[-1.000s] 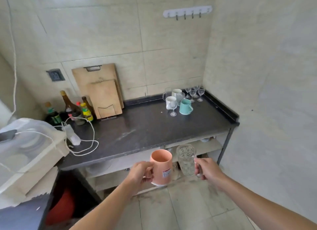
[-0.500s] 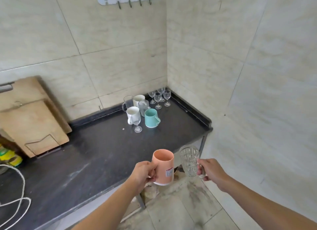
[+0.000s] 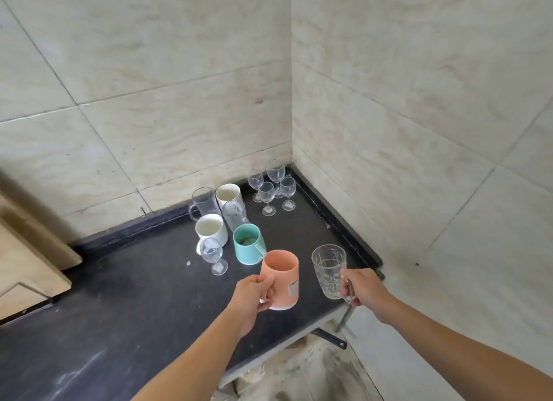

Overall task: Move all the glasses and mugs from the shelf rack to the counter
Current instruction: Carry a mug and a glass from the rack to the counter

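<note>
My left hand [image 3: 253, 293] grips the handle of a salmon-pink mug [image 3: 281, 278], held upright over the dark counter [image 3: 134, 296]. My right hand [image 3: 363, 290] holds a patterned clear glass mug [image 3: 329, 270] by its handle, above the counter's right front corner. Behind them on the counter stand a teal mug [image 3: 248, 248], two white mugs [image 3: 211, 230], two clear glass mugs [image 3: 203, 201], a lone wine glass [image 3: 213, 254] and several small wine glasses [image 3: 273, 186] in the back corner. The shelf rack under the counter is almost wholly hidden.
Tiled walls close the counter at the back and on the right. Wooden cutting boards [image 3: 27, 251] lean against the wall at the left. A raised lip [image 3: 338, 221] runs along the counter's right edge. Tiled floor [image 3: 314, 373] shows below the front edge.
Both hands have risen from below the counter's front edge to above its surface, carrying the pink mug and the glass mug. The view has swung right and closer to the corner.
</note>
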Demonstrator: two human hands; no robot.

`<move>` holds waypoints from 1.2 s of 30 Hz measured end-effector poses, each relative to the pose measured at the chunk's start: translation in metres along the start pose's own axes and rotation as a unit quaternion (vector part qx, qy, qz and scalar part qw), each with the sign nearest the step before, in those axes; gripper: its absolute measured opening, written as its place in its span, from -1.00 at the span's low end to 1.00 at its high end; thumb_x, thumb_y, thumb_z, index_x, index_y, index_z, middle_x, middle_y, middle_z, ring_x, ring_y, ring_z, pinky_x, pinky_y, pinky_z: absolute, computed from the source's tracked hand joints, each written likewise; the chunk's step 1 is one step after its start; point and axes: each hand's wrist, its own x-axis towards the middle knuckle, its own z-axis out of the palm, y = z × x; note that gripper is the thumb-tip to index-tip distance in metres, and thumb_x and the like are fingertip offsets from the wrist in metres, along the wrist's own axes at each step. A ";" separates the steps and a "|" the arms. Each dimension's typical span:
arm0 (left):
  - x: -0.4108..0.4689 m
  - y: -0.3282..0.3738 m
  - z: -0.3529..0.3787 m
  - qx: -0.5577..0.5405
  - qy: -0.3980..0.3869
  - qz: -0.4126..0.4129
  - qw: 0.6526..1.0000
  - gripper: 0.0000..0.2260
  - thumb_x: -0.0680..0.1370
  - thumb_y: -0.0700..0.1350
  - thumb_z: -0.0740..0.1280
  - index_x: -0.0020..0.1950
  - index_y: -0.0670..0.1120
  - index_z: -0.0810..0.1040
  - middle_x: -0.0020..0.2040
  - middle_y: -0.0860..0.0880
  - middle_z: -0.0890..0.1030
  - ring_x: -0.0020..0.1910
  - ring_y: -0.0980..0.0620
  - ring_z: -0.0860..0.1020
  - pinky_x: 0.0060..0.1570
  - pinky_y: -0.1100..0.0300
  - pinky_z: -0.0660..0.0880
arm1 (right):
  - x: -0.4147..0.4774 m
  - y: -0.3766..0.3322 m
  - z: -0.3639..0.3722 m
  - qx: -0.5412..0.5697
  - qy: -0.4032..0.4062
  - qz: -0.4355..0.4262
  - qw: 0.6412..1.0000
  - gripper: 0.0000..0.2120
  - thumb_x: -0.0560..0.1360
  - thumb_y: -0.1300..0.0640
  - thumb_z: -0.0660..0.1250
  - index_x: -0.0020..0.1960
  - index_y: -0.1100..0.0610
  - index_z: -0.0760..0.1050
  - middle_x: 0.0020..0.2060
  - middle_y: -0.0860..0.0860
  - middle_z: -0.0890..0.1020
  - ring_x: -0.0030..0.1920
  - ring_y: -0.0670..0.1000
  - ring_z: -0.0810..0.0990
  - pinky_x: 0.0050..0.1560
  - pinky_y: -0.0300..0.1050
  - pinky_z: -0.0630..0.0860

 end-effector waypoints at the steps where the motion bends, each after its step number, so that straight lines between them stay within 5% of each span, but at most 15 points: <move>1: 0.014 0.006 0.002 0.002 0.000 0.000 1.000 -0.78 0.62 -0.13 0.24 -0.21 -0.16 0.47 -0.17 -0.11 0.58 0.00 -0.09 0.55 -0.08 0.10 0.52 | 0.013 -0.005 -0.001 0.005 -0.003 0.001 1.000 -0.63 0.56 0.13 0.21 -0.40 0.18 0.46 -0.48 0.07 0.56 -0.46 -0.02 0.42 -0.42 -0.18 0.37; 7: 0.098 0.044 0.011 -0.013 -0.002 -0.003 1.000 -0.79 0.59 -0.15 0.28 -0.25 -0.13 0.45 -0.27 -0.09 0.58 -0.21 0.00 0.51 -0.10 0.12 0.45 | 0.088 -0.041 0.005 0.008 0.013 0.024 1.000 -0.66 0.58 0.11 0.20 -0.36 0.15 0.48 -0.44 0.09 0.58 -0.39 0.02 0.47 -0.34 -0.13 0.42; 17: 0.203 0.074 0.029 -0.057 0.031 -0.037 0.997 -0.76 0.60 -0.15 0.28 -0.28 -0.12 0.42 -0.27 -0.09 0.58 -0.26 0.02 0.50 -0.26 0.22 0.39 | 0.196 -0.080 0.023 -0.022 0.011 0.061 0.998 -0.61 0.61 0.07 0.18 -0.36 0.16 0.45 -0.31 0.16 0.50 -0.27 0.09 0.46 -0.19 -0.06 0.46; 23: 0.228 0.069 0.039 -0.062 0.075 -0.047 0.994 -0.74 0.58 -0.17 0.31 -0.31 -0.12 0.43 -0.23 -0.15 0.58 -0.18 -0.05 0.50 -0.07 0.07 0.45 | 0.244 -0.085 0.032 -0.004 -0.005 0.073 0.997 -0.68 0.63 0.06 0.19 -0.23 0.18 0.50 -0.29 0.10 0.52 -0.27 0.02 0.46 -0.17 -0.10 0.46; 29: 0.237 0.070 0.047 -0.107 0.090 -0.034 0.989 -0.78 0.57 -0.22 0.33 -0.28 -0.17 0.44 -0.40 -0.05 0.52 -0.30 0.02 0.48 0.03 0.01 0.53 | 0.270 -0.088 0.033 -0.036 -0.025 0.055 0.998 -0.65 0.65 0.03 0.14 -0.04 0.23 0.59 -0.14 0.12 0.62 -0.20 0.00 0.51 -0.11 -0.13 0.48; 32: 0.237 0.064 0.050 -0.049 0.129 -0.015 0.990 -0.82 0.54 -0.20 0.37 -0.26 -0.17 0.49 -0.37 -0.07 0.50 -0.27 -0.02 0.42 -0.11 0.04 0.44 | 0.277 -0.089 0.030 -0.064 -0.034 0.024 0.997 -0.64 0.65 0.03 0.13 -0.03 0.25 0.59 -0.09 0.14 0.63 -0.20 -0.01 0.51 -0.15 -0.12 0.48; 36: 0.234 0.057 0.059 0.073 0.159 -0.011 0.985 -0.78 0.52 -0.13 0.36 -0.32 -0.08 0.48 -0.40 0.01 0.49 -0.36 0.06 0.39 -0.33 0.17 0.32 | 0.278 -0.088 0.025 -0.115 -0.053 -0.022 0.992 -0.63 0.65 0.03 0.10 -0.23 0.15 0.51 -0.08 0.15 0.64 -0.11 0.05 0.57 0.05 0.06 0.54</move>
